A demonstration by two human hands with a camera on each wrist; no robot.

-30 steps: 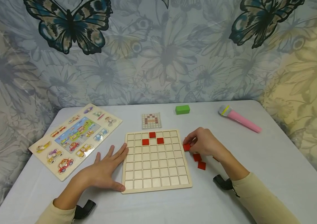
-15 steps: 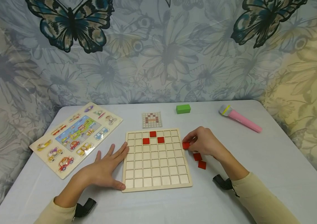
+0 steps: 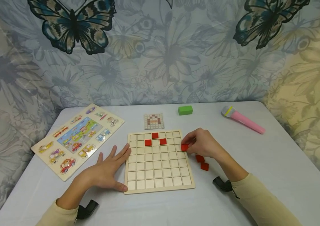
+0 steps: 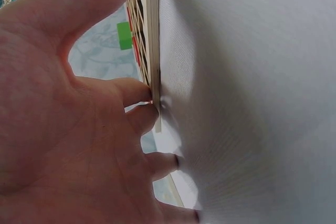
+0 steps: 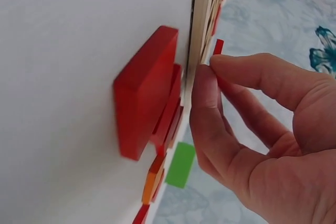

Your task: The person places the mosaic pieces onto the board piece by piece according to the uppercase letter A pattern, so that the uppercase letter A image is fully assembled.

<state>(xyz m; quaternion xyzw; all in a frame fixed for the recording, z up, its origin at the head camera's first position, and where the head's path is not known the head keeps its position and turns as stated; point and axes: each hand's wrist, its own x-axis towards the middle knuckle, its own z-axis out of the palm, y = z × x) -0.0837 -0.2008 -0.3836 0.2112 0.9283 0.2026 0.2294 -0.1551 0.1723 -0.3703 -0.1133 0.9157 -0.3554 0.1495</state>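
A wooden grid board lies mid-table, with a red square tile in its top row and two more in the row below. My left hand is spread flat at the board's left edge, fingertips and thumb touching it. Between thumb and fingers, my right hand pinches a red tile at the board's upper right edge. In the right wrist view the pinched tile is raised off the table. Several loose tiles, red ones and an orange one, lie beside that hand; some are hidden in the head view.
Behind the board lies a small pattern card. A green block and a pink toy microphone are at the back right. A vehicle picture puzzle lies at the left. Patterned cloth hangs behind the table.
My right hand has moved slightly left with the pinched red tile, from beside the board to over its right edge. The left hand stays at the board's left edge.
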